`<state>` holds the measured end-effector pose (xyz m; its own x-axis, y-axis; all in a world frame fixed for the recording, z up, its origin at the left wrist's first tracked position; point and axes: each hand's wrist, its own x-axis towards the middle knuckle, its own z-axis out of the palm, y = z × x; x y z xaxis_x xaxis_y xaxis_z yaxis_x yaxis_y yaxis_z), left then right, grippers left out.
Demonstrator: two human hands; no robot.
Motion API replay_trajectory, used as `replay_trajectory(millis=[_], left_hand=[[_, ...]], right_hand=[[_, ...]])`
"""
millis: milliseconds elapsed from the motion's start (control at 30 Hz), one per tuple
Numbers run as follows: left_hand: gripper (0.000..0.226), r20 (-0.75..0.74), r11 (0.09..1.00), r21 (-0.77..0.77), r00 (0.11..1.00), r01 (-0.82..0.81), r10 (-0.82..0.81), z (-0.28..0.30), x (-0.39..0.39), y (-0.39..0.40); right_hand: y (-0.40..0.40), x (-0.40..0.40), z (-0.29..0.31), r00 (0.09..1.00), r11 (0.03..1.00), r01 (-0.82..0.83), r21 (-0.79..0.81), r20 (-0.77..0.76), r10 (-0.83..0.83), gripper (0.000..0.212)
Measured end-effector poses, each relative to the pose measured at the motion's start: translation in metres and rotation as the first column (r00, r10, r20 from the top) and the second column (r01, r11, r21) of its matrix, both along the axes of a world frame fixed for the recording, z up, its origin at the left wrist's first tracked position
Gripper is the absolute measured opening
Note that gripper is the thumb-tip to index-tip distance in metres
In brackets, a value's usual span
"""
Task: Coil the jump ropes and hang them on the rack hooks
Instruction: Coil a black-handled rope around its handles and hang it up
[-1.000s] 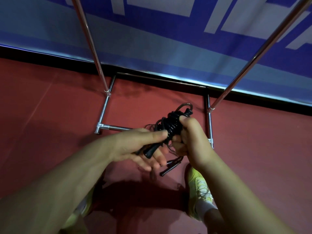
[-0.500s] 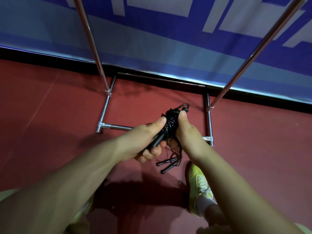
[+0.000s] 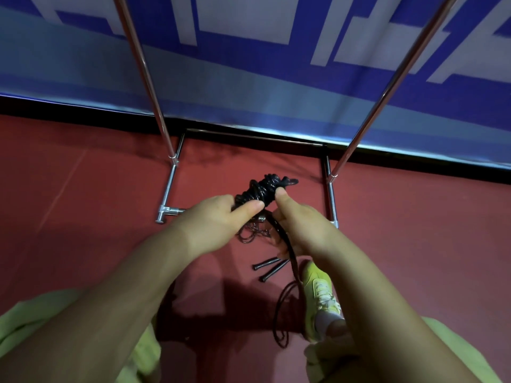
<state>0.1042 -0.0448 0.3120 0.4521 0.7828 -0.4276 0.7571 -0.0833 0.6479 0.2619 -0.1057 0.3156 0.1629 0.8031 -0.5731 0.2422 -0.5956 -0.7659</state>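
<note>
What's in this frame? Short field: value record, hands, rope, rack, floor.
left hand: grips the rope bundle, thumb across it
right hand: thumb pressed on the bundle, fingers round a loose strand that trails down to the floor
rope bundle: black, wound tight, held above the floor
second rope: handles lying on the red floor near a yellow shoe
rack: two chrome poles on a floor frame; hooks out of view
task state: coiling, nothing hung yet in view

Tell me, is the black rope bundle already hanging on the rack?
No, both hands, left and right, hold the coiled rope bundle low above the red floor, between the rack's base bars.
</note>
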Motion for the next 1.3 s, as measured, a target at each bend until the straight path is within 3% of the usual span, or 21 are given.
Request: replay_trajectory(millis=[200, 367, 433, 467, 533, 600, 667, 833, 967, 1133, 1300], left_hand=[[0.051, -0.276, 0.965, 0.234, 0.96, 0.117, -0.05, 0.003, 0.002, -0.006], [0.048, -0.283, 0.91, 0.388, 0.958, 0.149, -0.036, -0.013, 0.006, -0.001], [0.047, -0.238, 0.916, 0.377, 0.97, 0.136, -0.046, -0.017, 0.007, 0.002], [0.047, -0.194, 0.944, 0.306, 0.979, 0.124, -0.065, -0.02, 0.006, 0.004], [0.05, -0.015, 0.998, -0.011, 0.998, 0.065, -0.065, -0.025, 0.003, 0.011], [0.064, 0.194, 0.934, -0.358, 0.979, 0.007, 0.067, -0.026, 0.0, 0.019], [0.069, 0.262, 0.801, -0.598, 0.949, 0.018, 0.174, -0.028, 0.0, 0.026], [0.069, 0.35, 0.534, -0.832, 0.89, 0.152, 0.293, -0.03, -0.006, 0.03], [0.069, 0.351, 0.423, -0.884, 0.883, 0.201, 0.313, -0.038, -0.011, 0.023], [0.058, 0.319, 0.483, -0.866, 0.887, 0.13, 0.333, -0.033, -0.006, 0.021], [0.047, 0.245, 0.733, -0.68, 0.94, -0.007, 0.236, -0.031, 0.004, 0.02]], right_hand=[[0.001, -0.007, 0.001, 0.999, 0.999, 0.035, 0.022, -0.008, -0.034, 0.067], [0.02, -0.006, -0.014, 0.999, 0.993, 0.038, 0.109, 0.018, -0.04, 0.056], [0.023, -0.002, -0.018, 0.998, 0.987, 0.05, 0.154, 0.015, -0.053, 0.051], [0.022, 0.0, -0.02, 0.998, 0.985, 0.04, 0.168, 0.035, -0.046, 0.049], [0.022, 0.005, -0.027, 0.995, 0.981, -0.008, 0.195, 0.098, -0.011, 0.042], [0.019, 0.007, -0.032, 0.995, 0.972, -0.035, 0.234, 0.104, 0.011, 0.038], [0.017, 0.007, -0.037, 0.999, 0.962, -0.037, 0.271, 0.042, 0.027, 0.036], [0.015, 0.007, -0.033, 0.997, 0.937, -0.041, 0.346, -0.045, 0.06, 0.034], [0.013, 0.005, -0.032, 0.994, 0.934, -0.07, 0.35, -0.055, 0.095, 0.037], [0.009, 0.011, -0.03, 0.988, 0.952, -0.079, 0.294, -0.101, 0.113, 0.053], [0.005, 0.016, -0.034, 0.995, 0.992, -0.056, 0.114, -0.081, 0.065, 0.055]])
